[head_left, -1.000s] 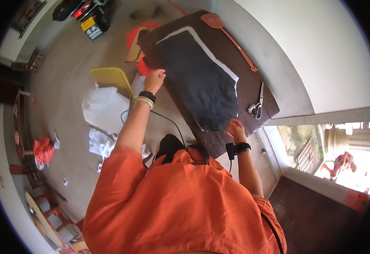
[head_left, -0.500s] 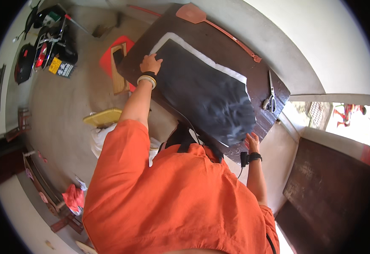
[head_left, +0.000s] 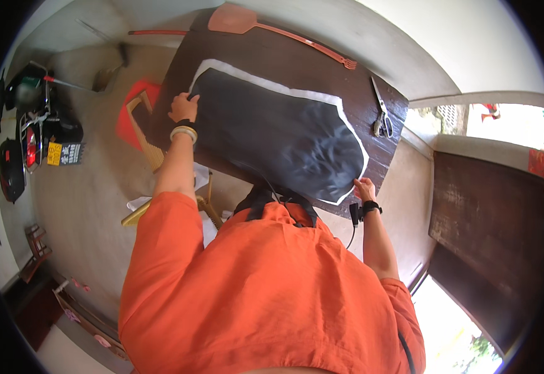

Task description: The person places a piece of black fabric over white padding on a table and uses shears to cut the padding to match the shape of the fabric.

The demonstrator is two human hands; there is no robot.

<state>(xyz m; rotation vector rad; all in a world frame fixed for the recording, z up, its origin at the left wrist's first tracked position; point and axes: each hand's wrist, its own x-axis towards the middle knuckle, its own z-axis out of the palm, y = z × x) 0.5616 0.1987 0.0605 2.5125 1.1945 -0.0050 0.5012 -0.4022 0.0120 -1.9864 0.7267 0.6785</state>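
A black cloth [head_left: 266, 124] lies over a white sheet [head_left: 272, 85] on a dark wooden table. The white shows as a border along the far and right edges and at the near right corner. At the cloth's left edge, my left hand [head_left: 183, 108] is closed on its margin, the thumb lying towards the black side. My right hand [head_left: 364, 189] pinches the layers' edge at the near right corner. Wrinkles gather in the black cloth close to that hand, while its left part lies smoother. The undersides of both layers are hidden.
Scissors [head_left: 382, 118] lie on the table's [head_left: 309, 65] right side. A pink fly swatter [head_left: 297, 38] rests along the far edge. To the left stand a red stool [head_left: 130, 128] and a yellowish chair [head_left: 136, 214]. A motorcycle [head_left: 41, 121] is parked farther left.
My right hand has closed its fingers on the cloth's corner. More white border now shows along the right edge. The whole view has shifted; my left hand stays at the left edge.
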